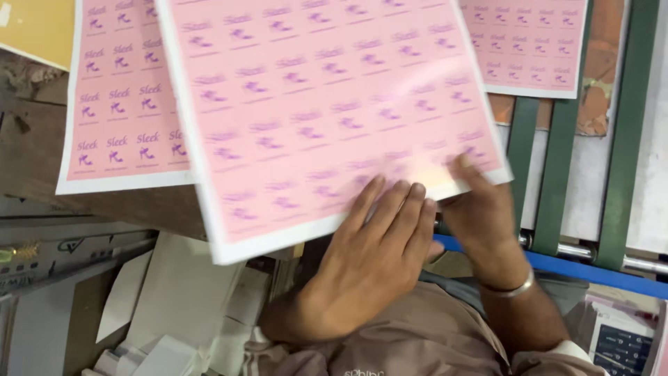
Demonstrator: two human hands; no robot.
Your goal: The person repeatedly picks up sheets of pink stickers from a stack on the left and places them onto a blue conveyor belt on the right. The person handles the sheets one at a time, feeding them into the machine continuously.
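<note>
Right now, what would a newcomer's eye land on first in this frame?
First, the big pink printed sheet filling the upper middle, tilted, its grid of small purple marks blurred. Both hands meet at its lower right corner: the left hand flat on its underside edge, the right hand, with a metal bangle at the wrist, beside it. Two similar pink sheets lie at the far left and top right.

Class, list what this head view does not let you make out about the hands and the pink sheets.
- Top sheet: cut by the top edge; print motion-blurred.
- Left hand: its thumb is out of sight.
- Right hand: fingertips blurred, grip unclear.
- Left sheet: partly covered by the top sheet.
</note>
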